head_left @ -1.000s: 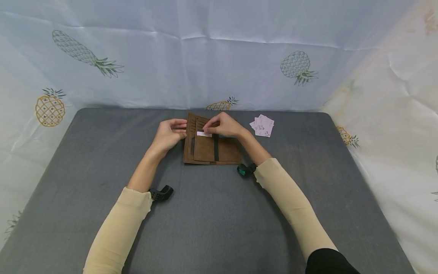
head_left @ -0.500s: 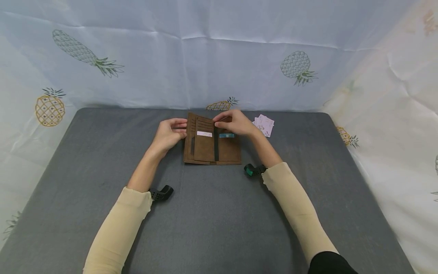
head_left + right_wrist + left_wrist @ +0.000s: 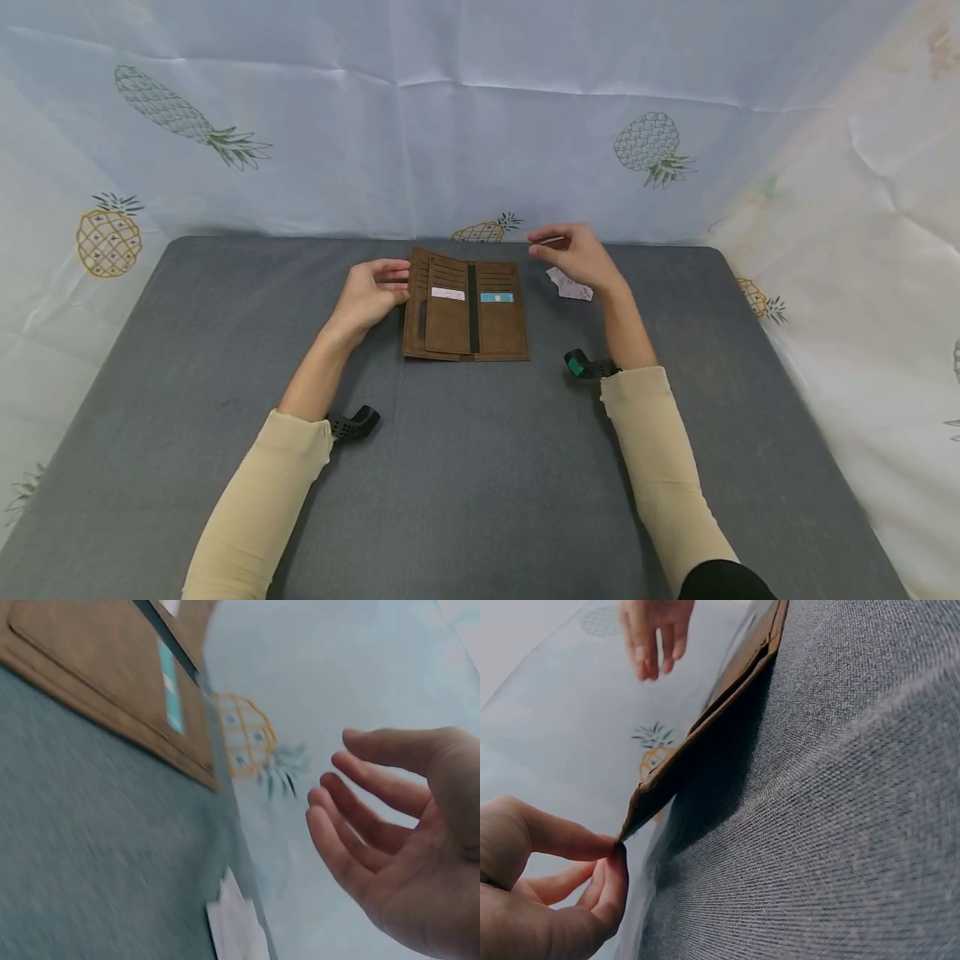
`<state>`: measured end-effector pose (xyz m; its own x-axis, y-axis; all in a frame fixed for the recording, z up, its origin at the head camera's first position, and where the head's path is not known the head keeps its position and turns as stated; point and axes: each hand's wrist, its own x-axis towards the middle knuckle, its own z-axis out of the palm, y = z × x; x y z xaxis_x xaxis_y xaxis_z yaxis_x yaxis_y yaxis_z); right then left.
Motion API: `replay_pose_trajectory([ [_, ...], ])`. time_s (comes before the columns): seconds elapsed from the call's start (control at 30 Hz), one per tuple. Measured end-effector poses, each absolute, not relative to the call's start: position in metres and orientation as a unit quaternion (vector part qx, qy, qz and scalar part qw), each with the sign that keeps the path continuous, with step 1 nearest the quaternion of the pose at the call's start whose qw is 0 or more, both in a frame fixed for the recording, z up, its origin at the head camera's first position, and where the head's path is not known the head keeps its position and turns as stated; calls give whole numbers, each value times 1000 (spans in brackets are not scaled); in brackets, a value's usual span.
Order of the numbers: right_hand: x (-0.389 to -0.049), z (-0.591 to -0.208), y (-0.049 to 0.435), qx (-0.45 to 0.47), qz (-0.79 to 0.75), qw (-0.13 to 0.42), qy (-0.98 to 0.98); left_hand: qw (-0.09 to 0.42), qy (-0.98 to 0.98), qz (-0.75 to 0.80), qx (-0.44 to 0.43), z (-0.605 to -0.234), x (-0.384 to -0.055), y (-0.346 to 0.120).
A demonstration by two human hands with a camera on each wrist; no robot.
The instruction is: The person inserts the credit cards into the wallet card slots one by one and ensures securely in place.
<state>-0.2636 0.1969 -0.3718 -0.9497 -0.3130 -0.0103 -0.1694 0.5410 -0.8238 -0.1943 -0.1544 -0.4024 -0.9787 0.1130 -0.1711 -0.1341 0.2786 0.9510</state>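
Observation:
A brown wallet [image 3: 501, 329] lies spread on the table, with a dark strap down its middle. One pale pink card [image 3: 447, 293] shows at a slot in its left part, and a blue card [image 3: 497, 297] at a slot in its right part. My left hand [image 3: 369, 296] pinches the wallet's left edge between thumb and finger; in the left wrist view that edge [image 3: 679, 761] is lifted off the cloth. My right hand [image 3: 581, 257] is in the air right of the wallet with nothing in its loosely bent fingers. Below it lie several pink cards [image 3: 572, 287], partly hidden by the hand.
A grey cloth covers the table [image 3: 465, 483]. Behind it hangs a pale curtain [image 3: 337, 150] with pineapple prints, meeting the table's far edge. Black wrist cameras [image 3: 356, 423] sit on both forearms.
My right hand has left the wallet and moved right, over toward the loose cards. The blue card, hidden earlier by that hand, now shows. My left hand has stayed in place.

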Motion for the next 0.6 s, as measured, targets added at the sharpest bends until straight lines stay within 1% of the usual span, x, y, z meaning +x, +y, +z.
replay_pose_trajectory([
  [0.2,-262,-373,228,-77,-462,41,883,105,791,602,-6,-402,-194,-154],
  [0.4,-264,-379,249,-53,-452,19,890,103,792,601,-6,-401,-194,-154],
  [0.5,-265,-383,256,-29,-438,21,898,104,793,600,-7,-402,-194,-155],
  [0.6,-265,-387,263,1,-416,39,909,104,793,600,-7,-402,-194,-155],
])
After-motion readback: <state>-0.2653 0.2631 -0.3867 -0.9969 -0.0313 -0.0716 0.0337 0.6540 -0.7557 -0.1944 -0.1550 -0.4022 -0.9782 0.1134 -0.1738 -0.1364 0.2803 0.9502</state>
